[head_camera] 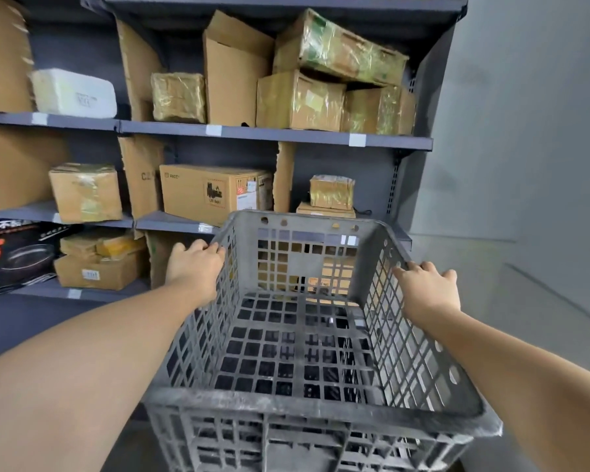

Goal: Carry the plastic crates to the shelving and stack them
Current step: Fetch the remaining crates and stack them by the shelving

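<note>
A dark grey plastic crate point(307, 400) with lattice walls and an empty inside fills the lower middle of the view, close in front of the shelving point(273, 133). Beneath it shows the lattice wall of a second grey crate point(269, 447), which it sits on or in. My left hand point(193, 264) grips the upper crate's left rim near the far corner, fingers curled over the edge. My right hand point(428, 287) holds the right rim, fingers bent over its top edge.
Dark metal shelves hold many cardboard boxes point(215, 194), some wrapped in tape, a white foam box point(74, 93) and a black printed carton point(16, 255) at lower left. A grey wall point(525, 131) stands to the right of the shelving.
</note>
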